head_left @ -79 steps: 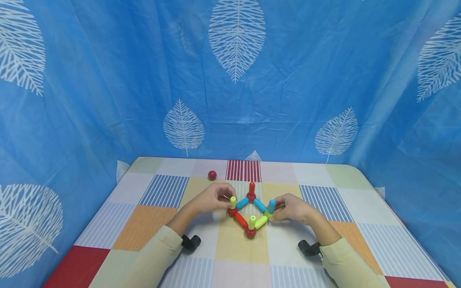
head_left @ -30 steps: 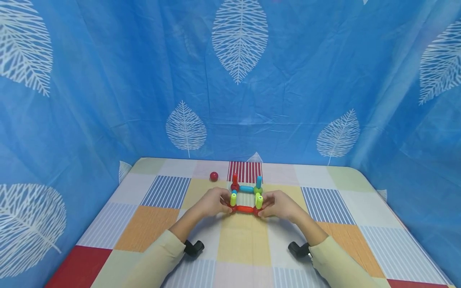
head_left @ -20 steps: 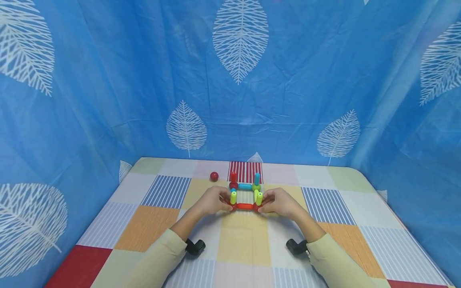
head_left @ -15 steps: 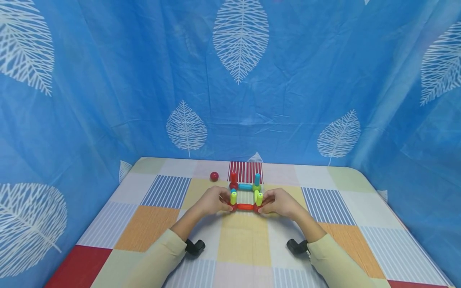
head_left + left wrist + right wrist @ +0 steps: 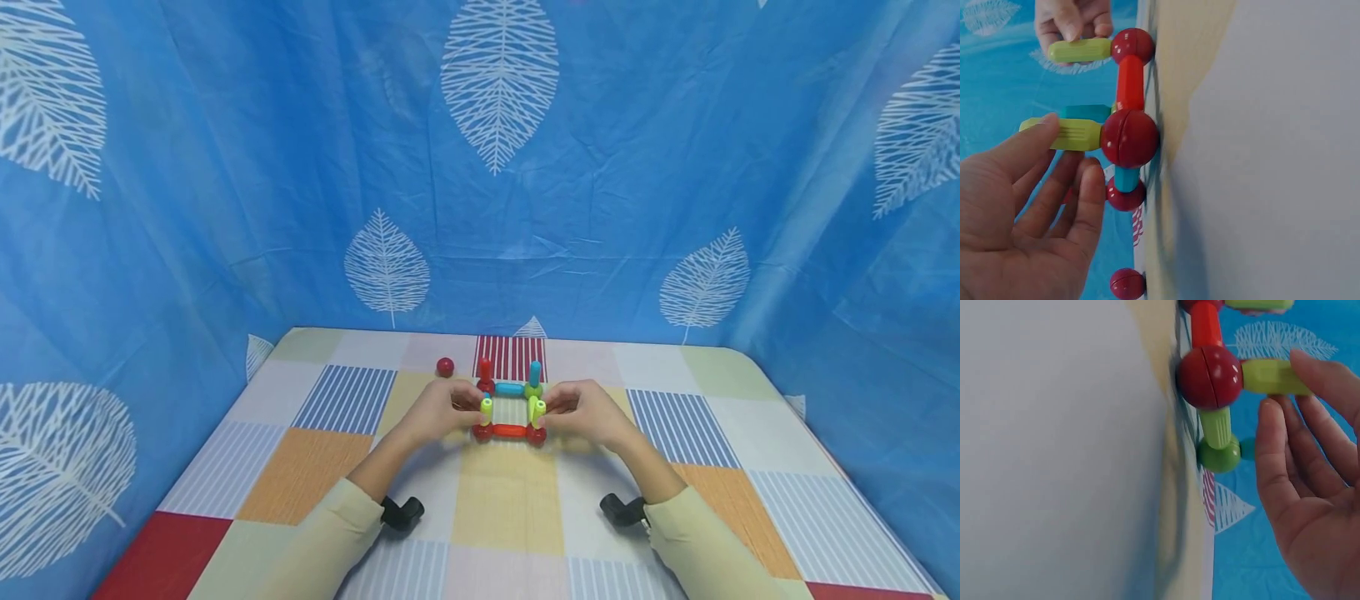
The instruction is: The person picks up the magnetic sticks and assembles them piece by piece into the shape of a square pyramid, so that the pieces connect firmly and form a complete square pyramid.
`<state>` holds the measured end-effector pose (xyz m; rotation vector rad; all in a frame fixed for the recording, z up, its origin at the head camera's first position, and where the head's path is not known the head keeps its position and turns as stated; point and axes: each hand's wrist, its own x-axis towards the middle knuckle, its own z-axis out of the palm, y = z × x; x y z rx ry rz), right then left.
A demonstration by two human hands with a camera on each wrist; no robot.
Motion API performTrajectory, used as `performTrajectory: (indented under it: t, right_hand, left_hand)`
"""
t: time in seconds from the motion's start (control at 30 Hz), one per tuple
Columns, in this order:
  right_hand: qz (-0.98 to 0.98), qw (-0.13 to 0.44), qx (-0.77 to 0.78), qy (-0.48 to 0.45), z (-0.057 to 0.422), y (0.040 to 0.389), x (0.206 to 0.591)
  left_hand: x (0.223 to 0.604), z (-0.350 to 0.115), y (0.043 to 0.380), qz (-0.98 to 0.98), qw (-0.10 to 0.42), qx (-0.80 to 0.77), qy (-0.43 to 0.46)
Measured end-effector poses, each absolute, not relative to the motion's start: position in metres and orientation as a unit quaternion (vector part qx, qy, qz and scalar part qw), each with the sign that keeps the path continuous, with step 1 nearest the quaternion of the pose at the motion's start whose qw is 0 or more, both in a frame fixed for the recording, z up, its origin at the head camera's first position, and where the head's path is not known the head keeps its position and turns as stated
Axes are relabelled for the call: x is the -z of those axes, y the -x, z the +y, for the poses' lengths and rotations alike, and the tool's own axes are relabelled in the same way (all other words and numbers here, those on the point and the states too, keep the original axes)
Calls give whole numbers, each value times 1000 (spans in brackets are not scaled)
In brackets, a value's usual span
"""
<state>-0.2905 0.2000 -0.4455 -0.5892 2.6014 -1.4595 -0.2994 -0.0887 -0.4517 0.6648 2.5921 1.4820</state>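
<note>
A square frame of magnetic rods and balls lies on the table, with a rod standing up from each corner ball. The thumb and fingers of my left hand [image 5: 442, 408] pinch the near-left yellow-green rod [image 5: 1075, 134], above its red ball [image 5: 1130, 139]. My right hand [image 5: 588, 412] pinches the near-right yellow-green rod [image 5: 1272, 377], set on another red ball [image 5: 1210, 377]. A red rod [image 5: 511, 431] joins these near balls. At the far side, a red upright rod [image 5: 485, 369] and a blue upright rod [image 5: 535, 372] are linked by a lying blue rod [image 5: 510, 389].
A loose red ball [image 5: 446, 367] lies behind the frame to the left. The patchwork-covered table [image 5: 510, 500] ends at a blue leaf-print curtain [image 5: 585, 208] at the back and sides.
The frame has turned from a diamond to a square and moved away from me. My right hand has changed corners. Lately both hands have risen from the near balls to their upright rods.
</note>
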Motion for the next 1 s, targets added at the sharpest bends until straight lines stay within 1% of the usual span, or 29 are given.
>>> performTrajectory:
  t: [0.23, 0.43, 1.0]
  right_hand:
    - [866, 16, 470, 169, 188, 295, 452]
    - [870, 15, 466, 160, 181, 297, 455]
    - [873, 15, 471, 126, 174, 298, 454]
  left_hand:
    - [456, -81, 306, 854, 19, -470, -221]
    - [457, -73, 309, 868, 21, -454, -202]
    - [456, -66, 312, 877, 23, -436, -202]
